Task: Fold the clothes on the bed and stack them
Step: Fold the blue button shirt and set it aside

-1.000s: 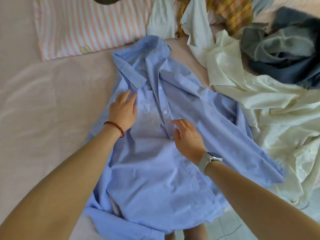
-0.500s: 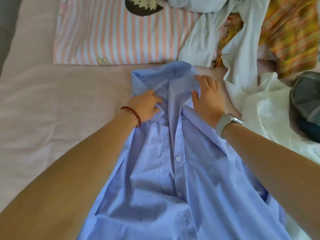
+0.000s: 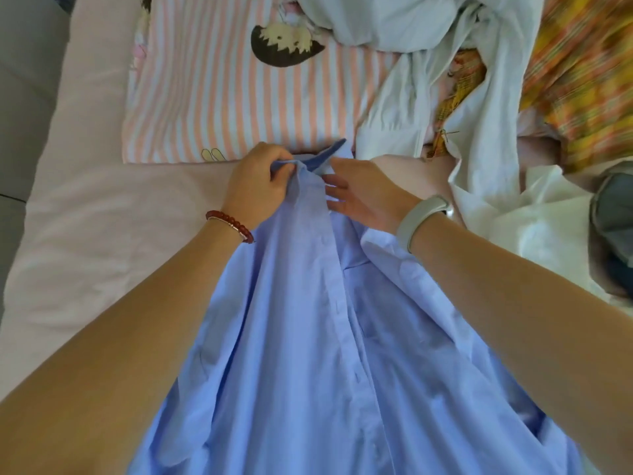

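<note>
The blue shirt (image 3: 329, 354) lies front-up along the pink bed sheet (image 3: 85, 234), button strip running down its middle, collar end farthest from the person and just short of the striped pillow (image 3: 239, 97). The left hand (image 3: 255, 188) is closed on the collar (image 3: 320, 157), pinching the fabric between thumb and fingers. The right hand (image 3: 363, 195) is open, fingers spread against the cloth just beside the collar; no grip is visible there.

Risks from this position:
- A one-sided pull at the collar would likely skew the button strip and bunch the shoulders, giving an uneven fold.
- The front panels are already creased; folding without flattening would set the creases.
- The pile of white clothes (image 3: 445, 97) sits near the right hand and could get caught up with a sleeve
</note>
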Motion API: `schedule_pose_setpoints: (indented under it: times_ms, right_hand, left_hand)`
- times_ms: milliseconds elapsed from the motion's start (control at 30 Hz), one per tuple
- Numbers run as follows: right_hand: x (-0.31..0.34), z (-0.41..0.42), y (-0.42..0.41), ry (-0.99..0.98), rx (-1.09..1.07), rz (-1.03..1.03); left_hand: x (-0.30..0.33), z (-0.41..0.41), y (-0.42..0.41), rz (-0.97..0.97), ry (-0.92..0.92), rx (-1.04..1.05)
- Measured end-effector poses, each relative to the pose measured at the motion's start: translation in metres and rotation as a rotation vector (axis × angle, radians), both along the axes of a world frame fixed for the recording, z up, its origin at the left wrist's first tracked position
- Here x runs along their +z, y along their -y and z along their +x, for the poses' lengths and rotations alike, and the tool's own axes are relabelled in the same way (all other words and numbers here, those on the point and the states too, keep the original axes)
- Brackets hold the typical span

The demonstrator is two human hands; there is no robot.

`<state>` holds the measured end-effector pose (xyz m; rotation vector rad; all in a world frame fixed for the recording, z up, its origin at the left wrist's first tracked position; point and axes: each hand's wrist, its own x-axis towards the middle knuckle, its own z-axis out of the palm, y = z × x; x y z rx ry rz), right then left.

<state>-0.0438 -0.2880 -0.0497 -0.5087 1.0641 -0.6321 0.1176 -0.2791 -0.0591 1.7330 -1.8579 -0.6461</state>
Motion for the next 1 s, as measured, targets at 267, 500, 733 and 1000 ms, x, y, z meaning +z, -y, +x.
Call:
schedule_pose_setpoints:
  times_ms: [267,500,733,1000]
  right_hand:
    - [-0.027,-0.018,-0.073,-0.639,-0.089,-0.166]
    - [-0.056,-0.017,-0.165,-1.069,0.261,-0.381]
    - [-0.056,-0.021,-0.174,-1.247,0.433,-0.926]
    - [-0.074,-0.11,-0.108,-1.638,1.058,-0.76]
  left_hand:
    - [-0.015,-0.01,0.002,0.292,0.119,0.003]
    - [-0.033,-0.023,0.001,0.47,0.167,-0.008]
    - [-0.027,0.004,0.002,0.328,0.334,0.09]
    - [-0.036,-0.007,-0.005,0.271,0.308,0.052]
